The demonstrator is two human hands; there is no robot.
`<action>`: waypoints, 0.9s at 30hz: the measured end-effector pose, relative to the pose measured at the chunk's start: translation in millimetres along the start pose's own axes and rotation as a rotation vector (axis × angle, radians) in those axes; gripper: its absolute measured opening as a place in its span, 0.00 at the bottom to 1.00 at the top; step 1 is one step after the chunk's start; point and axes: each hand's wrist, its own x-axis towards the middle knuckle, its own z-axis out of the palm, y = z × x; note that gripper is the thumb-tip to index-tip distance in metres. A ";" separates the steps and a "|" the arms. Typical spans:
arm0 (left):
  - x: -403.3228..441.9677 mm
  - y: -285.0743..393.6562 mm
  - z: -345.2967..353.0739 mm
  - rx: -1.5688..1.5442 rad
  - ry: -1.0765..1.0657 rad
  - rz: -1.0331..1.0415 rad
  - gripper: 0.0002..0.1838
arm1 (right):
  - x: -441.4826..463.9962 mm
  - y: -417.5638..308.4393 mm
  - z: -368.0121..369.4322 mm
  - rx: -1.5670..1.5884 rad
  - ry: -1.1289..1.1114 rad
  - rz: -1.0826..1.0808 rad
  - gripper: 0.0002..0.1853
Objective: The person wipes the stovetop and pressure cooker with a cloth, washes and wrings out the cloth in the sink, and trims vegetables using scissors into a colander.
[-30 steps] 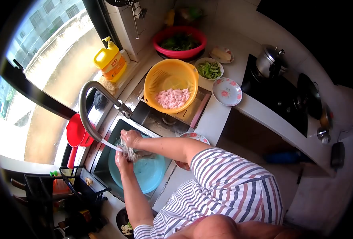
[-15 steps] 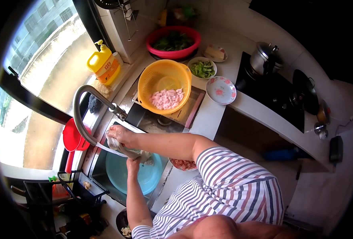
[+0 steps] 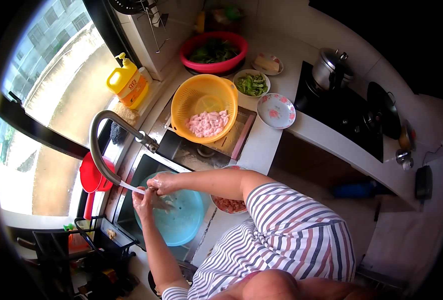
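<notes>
My right hand (image 3: 162,183) and my left hand (image 3: 142,204) come close together over a light-blue basin (image 3: 189,220) in the sink. Both are closed on a pale greyish, limp, wet thing (image 3: 162,202) that hangs between them. It may be a cloth, but its kind is unclear. From the curved faucet (image 3: 97,145) a stream of water (image 3: 131,188) runs down onto the hands. Inside the basin is water with small dark specks. A bowl of minced or chopped red meat (image 3: 230,205) stands beside the sink, partly behind my right forearm.
A yellow colander (image 3: 181,100) with pale pink pieces sits beyond the sink. Farther back are a red basin (image 3: 241,42) of greens, a plate of cut green peppers (image 3: 251,85) and a floral plate (image 3: 276,111). Near the window stand a yellow pump bottle (image 3: 129,85) and a red dipper (image 3: 92,175).
My left hand has moved left and up under the water stream, and my right hand slightly down and right. The pale thing, spread wider before, is now bunched and hangs lower.
</notes>
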 end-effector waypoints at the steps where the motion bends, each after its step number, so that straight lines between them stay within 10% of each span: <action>1: 0.1 -4.1 -7.7 -0.173 -0.027 -0.031 0.15 | 2.5 -2.3 -0.9 -0.010 -0.014 -0.029 0.13; 7: -7.5 -51.5 -10.8 -0.390 -0.024 -0.835 0.27 | 22.6 -12.9 45.1 -0.051 0.061 -0.099 0.13; 15: 7.7 -111.7 2.8 -0.821 -0.131 -0.406 0.22 | -2.2 1.0 97.5 -0.498 0.560 -0.312 0.11; 19: 29.9 -115.8 3.0 -0.733 -0.009 -0.342 0.21 | 22.9 1.0 51.2 -0.135 0.304 0.324 0.13; 27: 7.1 -56.3 -2.6 -0.781 0.120 -0.544 0.09 | 21.4 -4.9 63.0 -0.098 0.312 0.235 0.11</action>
